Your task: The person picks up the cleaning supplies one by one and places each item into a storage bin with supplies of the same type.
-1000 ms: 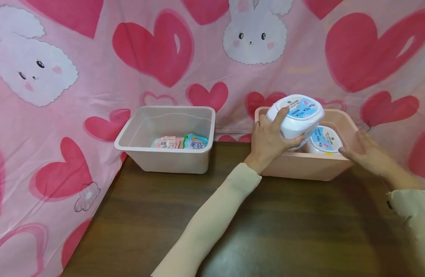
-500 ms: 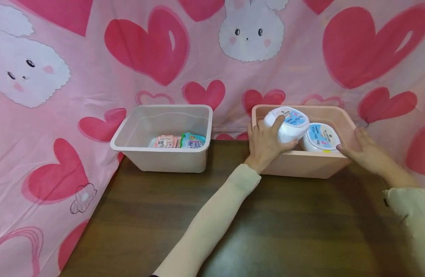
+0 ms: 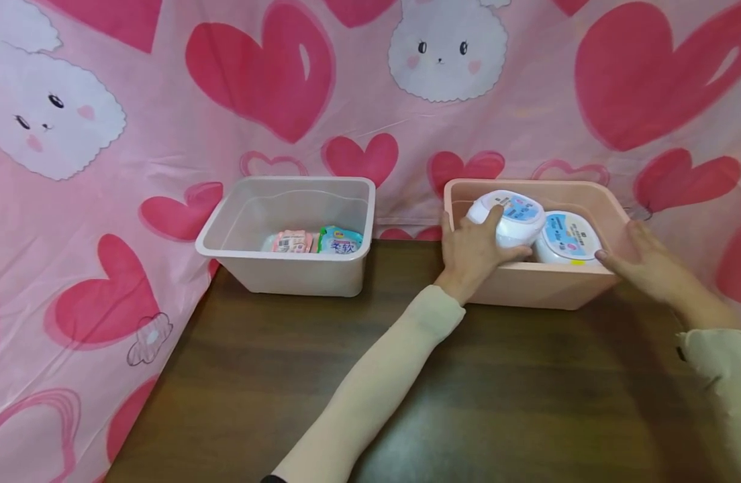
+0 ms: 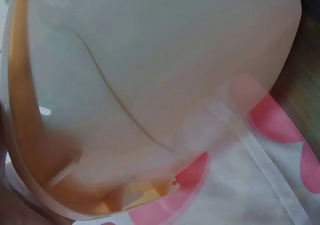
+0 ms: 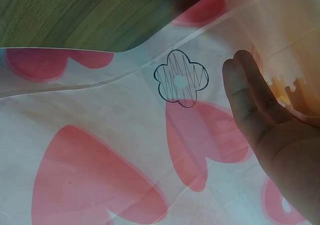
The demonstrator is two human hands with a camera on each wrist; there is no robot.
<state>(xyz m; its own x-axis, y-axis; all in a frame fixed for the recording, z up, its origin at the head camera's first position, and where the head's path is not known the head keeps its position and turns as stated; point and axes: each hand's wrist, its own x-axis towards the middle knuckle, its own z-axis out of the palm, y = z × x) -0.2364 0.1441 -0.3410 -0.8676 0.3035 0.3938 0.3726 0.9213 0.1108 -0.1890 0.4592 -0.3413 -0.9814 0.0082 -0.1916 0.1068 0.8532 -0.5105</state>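
My left hand [image 3: 472,251] grips a white lidded tub [image 3: 512,218] with a blue label, fingers on its left side and thumb toward the front. The tub leans slightly in the left part of the peach bin [image 3: 527,288]. Right beside it in the bin sits a second such tub [image 3: 566,238]. My right hand [image 3: 654,268] rests against the bin's right end, thumb near the front rim corner. Straight fingers [image 5: 245,90] lie along the bin's outer wall in the right wrist view. A pale bin wall [image 4: 165,60] fills most of the left wrist view; the held tub is hidden there.
A whitish bin [image 3: 298,275] stands to the left on the brown table [image 3: 322,349], holding a pink packet [image 3: 292,241] and a teal packet [image 3: 340,241]. Pink heart-print cloth [image 3: 407,127] hangs behind both bins and along the left side.
My left hand has lowered the tub from above the rim into the peach bin and levelled it somewhat. My right hand stays at the bin's right end. The head view has shifted slightly.
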